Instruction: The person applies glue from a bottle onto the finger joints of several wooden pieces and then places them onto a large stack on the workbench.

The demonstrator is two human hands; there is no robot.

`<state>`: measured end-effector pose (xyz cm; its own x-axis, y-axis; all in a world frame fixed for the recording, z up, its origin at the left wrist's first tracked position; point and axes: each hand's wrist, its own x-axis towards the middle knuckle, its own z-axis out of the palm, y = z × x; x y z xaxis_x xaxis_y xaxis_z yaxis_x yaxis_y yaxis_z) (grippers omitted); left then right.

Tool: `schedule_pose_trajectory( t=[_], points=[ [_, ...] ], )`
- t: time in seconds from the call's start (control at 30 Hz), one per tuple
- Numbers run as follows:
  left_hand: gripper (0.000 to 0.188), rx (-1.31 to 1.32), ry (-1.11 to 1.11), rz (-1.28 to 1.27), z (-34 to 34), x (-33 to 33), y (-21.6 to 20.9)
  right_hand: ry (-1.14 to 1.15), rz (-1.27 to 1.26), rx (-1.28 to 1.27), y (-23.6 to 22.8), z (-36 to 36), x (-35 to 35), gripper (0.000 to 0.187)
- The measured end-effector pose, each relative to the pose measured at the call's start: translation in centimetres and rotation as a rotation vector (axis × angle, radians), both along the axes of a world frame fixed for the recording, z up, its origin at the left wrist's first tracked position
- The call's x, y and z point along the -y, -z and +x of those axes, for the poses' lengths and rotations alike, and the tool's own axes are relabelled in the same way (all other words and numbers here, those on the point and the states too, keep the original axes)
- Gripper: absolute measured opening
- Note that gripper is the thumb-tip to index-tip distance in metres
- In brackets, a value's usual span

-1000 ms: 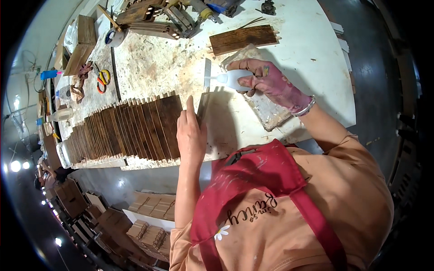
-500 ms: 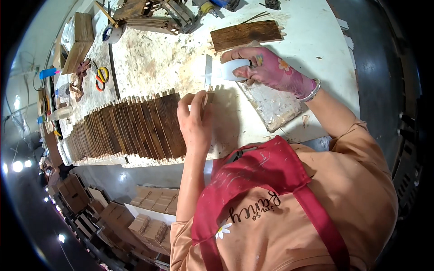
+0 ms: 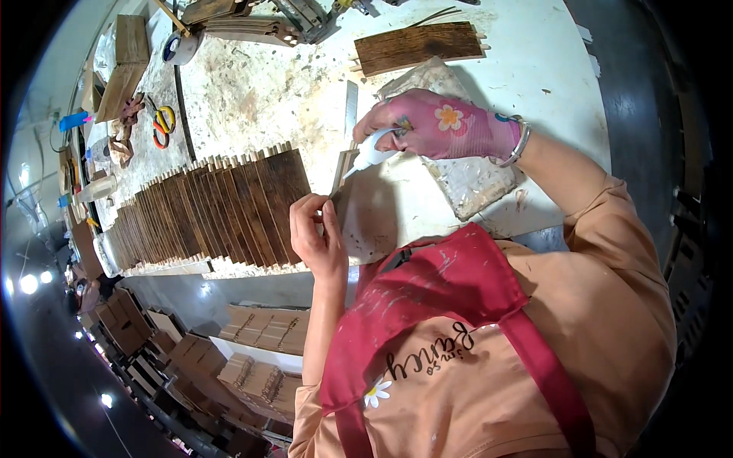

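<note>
My right hand (image 3: 447, 126), in a pink flowered glove, is wrapped round a white squeeze bottle (image 3: 374, 150). The bottle tilts down to the left, its nozzle close to the edge of a narrow wooden board (image 3: 342, 172); whether it touches is too small to tell. My bare left hand (image 3: 318, 233) pinches the near part of that board, which stands on edge. Left of this hand is a long row of dark-stained boards (image 3: 229, 206) standing side by side, pale dowels along their far ends. A flat metal strip (image 3: 350, 107) lies beyond the held board.
A dark doweled board (image 3: 418, 48) lies at the far side. A glue-smeared slab (image 3: 477, 187) is under my right wrist. Scissors (image 3: 163, 126), a tape roll (image 3: 180, 47) and an open carton (image 3: 122, 69) are at the left. Stacked cardboard (image 3: 263, 328) stands below the table edge.
My right hand has tipped the bottle and brought its nozzle down-left to the board. My left hand has slid nearer to me along the board, exposing more of its edge.
</note>
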<state>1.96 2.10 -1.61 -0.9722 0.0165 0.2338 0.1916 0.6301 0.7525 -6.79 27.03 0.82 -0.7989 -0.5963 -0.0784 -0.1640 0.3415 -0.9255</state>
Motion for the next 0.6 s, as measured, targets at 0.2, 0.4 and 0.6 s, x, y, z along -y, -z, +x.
schedule_pose_trajectory(
  t=[0.2, 0.4, 0.6],
  points=[
    [0.006, 0.012, 0.036, 0.035, 0.2, 0.3, 0.2, -0.073, 0.026, 0.066, -0.5, -0.6, 1.0, 0.030],
    [0.005, -0.007, 0.037, 0.031, 0.1, 0.0, 0.0, -0.099, 0.081, -0.024, 0.3, -0.8, 1.5, 0.030],
    [0.006, -0.025, 0.042, 0.026, 0.1, 0.0, 0.1, -0.091, 0.076, -0.041, 0.6, -0.8, 1.6, 0.029]
  ],
)
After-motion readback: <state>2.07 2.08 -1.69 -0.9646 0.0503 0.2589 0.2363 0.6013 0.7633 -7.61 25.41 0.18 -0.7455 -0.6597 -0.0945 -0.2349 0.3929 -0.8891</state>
